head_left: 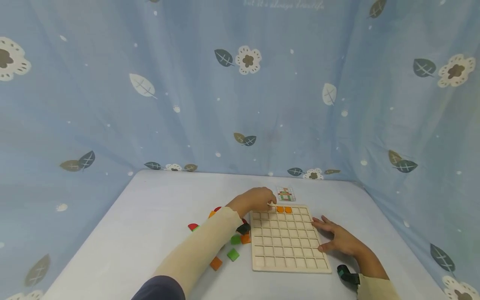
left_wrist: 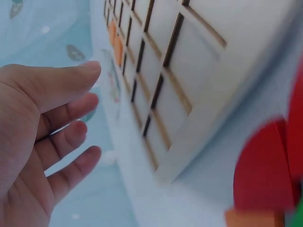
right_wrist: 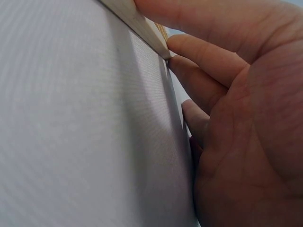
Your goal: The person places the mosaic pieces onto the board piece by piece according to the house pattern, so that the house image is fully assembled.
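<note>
A pale wooden grid board (head_left: 288,241) lies on the white table, with two orange pieces (head_left: 284,209) side by side in its far row. My left hand (head_left: 258,198) hovers at the board's far left corner. In the left wrist view, its thumb and loosely bent fingers (left_wrist: 75,106) stand apart with nothing visible between them. At the board's right side rests my right hand (head_left: 339,239), fingers spread. The right wrist view shows its thumb and fingertips (right_wrist: 177,45) right at the board's edge (right_wrist: 137,21).
Loose red, green (head_left: 233,254) and orange pieces (head_left: 216,263) lie left of the board, partly hidden under the left forearm (head_left: 202,241). A small patterned card (head_left: 286,193) sits beyond the board's far edge. A blue printed curtain (head_left: 240,104) hangs behind the table.
</note>
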A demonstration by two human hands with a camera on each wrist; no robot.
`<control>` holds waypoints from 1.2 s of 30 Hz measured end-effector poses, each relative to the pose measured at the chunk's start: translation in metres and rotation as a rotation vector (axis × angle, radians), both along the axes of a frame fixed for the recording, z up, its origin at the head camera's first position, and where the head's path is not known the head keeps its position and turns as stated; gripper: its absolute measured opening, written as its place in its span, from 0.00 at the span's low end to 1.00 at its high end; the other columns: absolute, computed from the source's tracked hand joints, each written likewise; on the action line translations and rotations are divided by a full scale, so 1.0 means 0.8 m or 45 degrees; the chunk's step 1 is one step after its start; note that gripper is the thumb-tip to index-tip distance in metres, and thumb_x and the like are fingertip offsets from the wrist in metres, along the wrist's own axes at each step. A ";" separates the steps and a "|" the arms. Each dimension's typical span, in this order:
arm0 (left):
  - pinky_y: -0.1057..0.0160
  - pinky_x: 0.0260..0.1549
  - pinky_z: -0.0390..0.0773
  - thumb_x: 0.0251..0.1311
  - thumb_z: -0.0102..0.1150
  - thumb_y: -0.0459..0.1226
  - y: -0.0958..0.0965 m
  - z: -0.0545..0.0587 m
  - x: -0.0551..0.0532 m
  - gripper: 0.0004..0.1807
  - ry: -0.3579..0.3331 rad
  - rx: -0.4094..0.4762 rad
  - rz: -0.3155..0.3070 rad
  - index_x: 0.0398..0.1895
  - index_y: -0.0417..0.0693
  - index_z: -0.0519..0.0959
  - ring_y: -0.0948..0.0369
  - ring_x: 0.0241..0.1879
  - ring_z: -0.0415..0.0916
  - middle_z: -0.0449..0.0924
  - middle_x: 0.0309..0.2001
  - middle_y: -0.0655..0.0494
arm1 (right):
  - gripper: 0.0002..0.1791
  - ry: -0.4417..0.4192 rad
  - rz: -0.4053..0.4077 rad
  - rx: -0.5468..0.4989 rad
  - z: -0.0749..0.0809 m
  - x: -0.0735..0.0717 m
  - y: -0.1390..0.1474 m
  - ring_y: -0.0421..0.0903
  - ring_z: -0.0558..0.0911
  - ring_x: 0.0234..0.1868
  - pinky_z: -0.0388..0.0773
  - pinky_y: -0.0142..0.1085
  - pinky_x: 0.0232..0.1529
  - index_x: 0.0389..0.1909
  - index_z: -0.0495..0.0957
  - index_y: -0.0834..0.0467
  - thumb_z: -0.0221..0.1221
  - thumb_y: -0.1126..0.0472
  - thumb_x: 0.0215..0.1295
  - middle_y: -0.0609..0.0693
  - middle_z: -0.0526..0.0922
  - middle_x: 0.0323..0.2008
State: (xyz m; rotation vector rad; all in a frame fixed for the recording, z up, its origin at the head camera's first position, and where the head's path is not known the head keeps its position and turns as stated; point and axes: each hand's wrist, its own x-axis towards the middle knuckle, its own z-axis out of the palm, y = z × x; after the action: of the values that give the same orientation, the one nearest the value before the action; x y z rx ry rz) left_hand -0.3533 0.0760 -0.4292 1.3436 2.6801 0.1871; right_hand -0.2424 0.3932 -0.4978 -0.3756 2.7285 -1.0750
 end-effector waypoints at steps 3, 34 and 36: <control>0.66 0.46 0.74 0.64 0.63 0.42 -0.010 0.009 0.008 0.17 0.017 -0.035 0.007 0.55 0.53 0.81 0.65 0.45 0.76 0.80 0.47 0.61 | 0.52 -0.003 -0.004 0.010 0.000 0.000 0.000 0.71 0.41 0.72 0.39 0.73 0.59 0.67 0.69 0.60 0.77 0.49 0.37 0.61 0.56 0.72; 0.66 0.44 0.74 0.61 0.65 0.44 -0.099 0.000 0.094 0.13 0.171 -0.058 -0.058 0.49 0.56 0.84 0.69 0.39 0.74 0.81 0.43 0.65 | 0.50 0.011 0.038 -0.046 0.001 0.003 0.002 0.72 0.40 0.71 0.37 0.74 0.57 0.66 0.69 0.62 0.77 0.53 0.39 0.64 0.56 0.71; 0.66 0.45 0.73 0.61 0.65 0.44 -0.102 -0.002 0.097 0.14 0.144 -0.057 -0.042 0.50 0.57 0.84 0.69 0.40 0.75 0.81 0.44 0.66 | 0.49 0.004 0.039 -0.050 0.001 0.003 0.001 0.72 0.40 0.71 0.37 0.74 0.57 0.67 0.69 0.61 0.77 0.53 0.40 0.64 0.56 0.71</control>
State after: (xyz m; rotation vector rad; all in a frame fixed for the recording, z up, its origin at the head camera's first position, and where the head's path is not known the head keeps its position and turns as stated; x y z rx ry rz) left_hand -0.2753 -0.0055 -0.4309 1.4252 2.7332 0.0489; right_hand -0.2402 0.3941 -0.4974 -0.4239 2.6986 -1.1218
